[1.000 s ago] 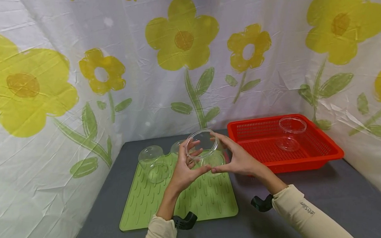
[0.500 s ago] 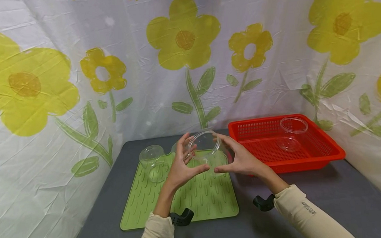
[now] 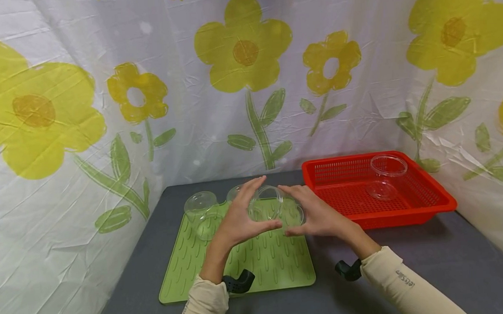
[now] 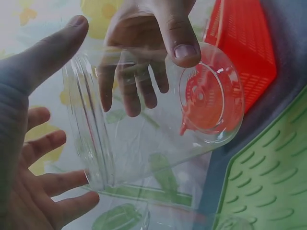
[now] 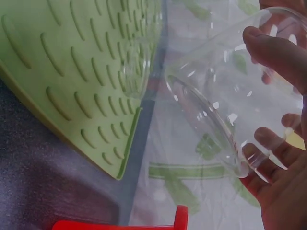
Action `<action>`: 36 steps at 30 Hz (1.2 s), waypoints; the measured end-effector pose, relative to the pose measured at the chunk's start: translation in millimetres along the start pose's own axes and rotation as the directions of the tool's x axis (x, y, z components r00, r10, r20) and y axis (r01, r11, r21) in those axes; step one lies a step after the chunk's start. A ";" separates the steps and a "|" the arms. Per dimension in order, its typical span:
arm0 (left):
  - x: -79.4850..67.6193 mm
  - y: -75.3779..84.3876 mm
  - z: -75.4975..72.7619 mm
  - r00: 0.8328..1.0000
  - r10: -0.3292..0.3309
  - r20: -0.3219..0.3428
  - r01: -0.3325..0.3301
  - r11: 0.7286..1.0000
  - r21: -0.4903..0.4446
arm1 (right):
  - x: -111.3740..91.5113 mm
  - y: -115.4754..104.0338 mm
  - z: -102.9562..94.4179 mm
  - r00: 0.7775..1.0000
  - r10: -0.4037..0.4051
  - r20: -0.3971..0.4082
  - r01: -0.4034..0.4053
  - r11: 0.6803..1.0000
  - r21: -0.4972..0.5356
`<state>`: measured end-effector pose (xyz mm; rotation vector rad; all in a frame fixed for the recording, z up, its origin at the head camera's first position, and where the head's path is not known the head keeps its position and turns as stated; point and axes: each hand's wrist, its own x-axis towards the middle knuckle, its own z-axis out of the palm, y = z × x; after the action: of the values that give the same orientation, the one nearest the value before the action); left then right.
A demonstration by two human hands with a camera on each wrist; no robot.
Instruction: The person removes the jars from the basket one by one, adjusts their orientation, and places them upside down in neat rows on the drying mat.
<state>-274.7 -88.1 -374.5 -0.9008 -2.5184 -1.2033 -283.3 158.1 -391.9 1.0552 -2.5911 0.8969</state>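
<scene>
A clear plastic tub (image 3: 266, 206) hangs over the green mat (image 3: 278, 269) between both hands, tipped on its side with its ringed rim toward the left. My right hand (image 3: 316, 213) grips its base end; in the right wrist view the thumb lies on the wall (image 5: 216, 72) and the fingers curl round the far side. My left hand (image 3: 239, 219) spreads at the rim, fingers fairly straight and thumb apart. The left wrist view shows its fingertips (image 4: 88, 179) right at the rim and the tub's round base (image 4: 206, 98) beyond. Nothing shows inside the tub.
Two more clear tubs, one (image 3: 201, 216) at the mat's left and one (image 3: 234, 193) partly hidden behind my left hand, stand on the mat. A red basket (image 3: 378, 219) holds another clear tub (image 3: 386, 169) at the right. A flowered curtain (image 3: 182, 132) closes off the table's back.
The tub has turned between my hands, its rim swinging from facing up and toward me to facing left. My left fingers have straightened and shifted along the rim.
</scene>
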 end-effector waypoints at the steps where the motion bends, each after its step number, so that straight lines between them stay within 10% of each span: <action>1: -0.4 0.1 0.4 1.000 0.001 0.008 -0.001 1.000 0.009 | -0.3 0.1 0.4 1.000 -0.003 0.003 0.003 1.000 -0.012; 36: -8.7 -6.9 2.7 0.999 0.036 -0.038 -0.037 0.999 -0.026 | 0.1 -2.1 -3.0 0.999 -0.049 -0.004 0.049 0.998 -0.051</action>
<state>-271.9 -93.1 -384.2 -0.9177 -2.4510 -1.2345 -282.1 158.7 -388.5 1.0963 -2.5572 0.8177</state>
